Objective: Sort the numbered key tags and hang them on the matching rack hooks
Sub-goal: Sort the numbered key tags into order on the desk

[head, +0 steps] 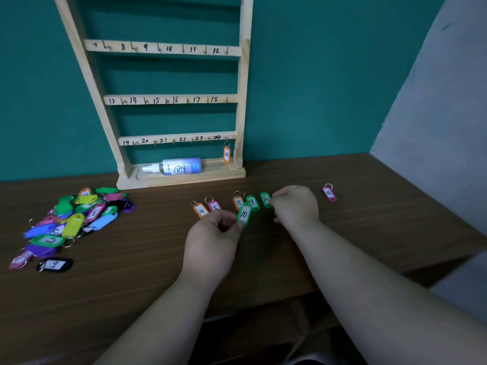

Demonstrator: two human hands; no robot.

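Note:
A wooden rack with numbered hooks stands against the wall; an orange tag 24 hangs on its hook. My left hand pinches a green tag marked 10 just above the table. My right hand grips the end of another green tag marked 10 that lies on the table. In a row on the table lie an orange tag 4, pink tag 5, orange tag 8 and green tag 9. A pink tag 18 lies apart at the right.
A heap of several coloured tags lies at the left of the brown table; a black tag sits at its near edge. A spray bottle lies in the rack's base tray. A grey wall bounds the right.

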